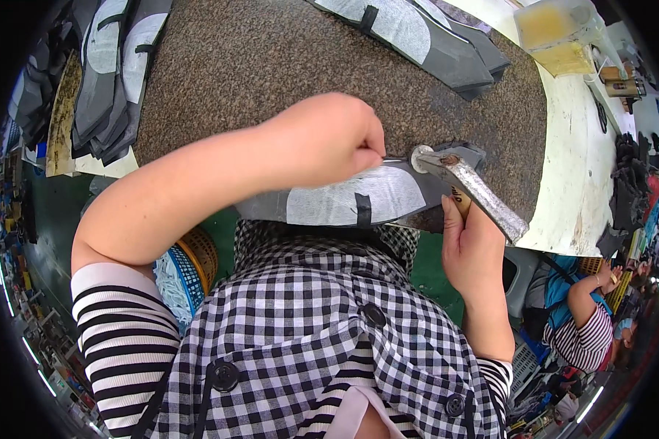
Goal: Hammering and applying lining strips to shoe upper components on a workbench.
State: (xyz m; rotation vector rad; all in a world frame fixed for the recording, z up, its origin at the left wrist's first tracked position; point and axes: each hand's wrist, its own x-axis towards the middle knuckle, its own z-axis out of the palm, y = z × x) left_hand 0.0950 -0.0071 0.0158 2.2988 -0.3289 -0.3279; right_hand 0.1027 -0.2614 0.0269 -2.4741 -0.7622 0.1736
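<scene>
Across the near edge of a brown, speckled, carpet-like work surface [220, 73], just before my black-and-white checked garment [285, 307], lies a flat dark grey panel [381, 189] with a silvery-white patch [315, 205] and a short black strip [363, 209]. And over its far edge, it's my left hand [337, 143], fingers curled well in, thumb tip right by that edge; the fingertips are turned out of sight, so I can't tell whether they pinch anything, and my forearm covers part of the panel. Over on the other side, my right hand [467, 245] is wrapped round the pale wooden handle of a silver metal hammer [479, 189], whose head hides most of my fingers. Its round face hangs at the panel's right end; touching or just above, I can't make out. Up top, the grey stacks at left [99, 110] and right [447, 62] run out of view. Low left, a blue basket [187, 274] is half covered by my striped sleeve [124, 336]; far right, another person [582, 336] shows small and warped.
</scene>
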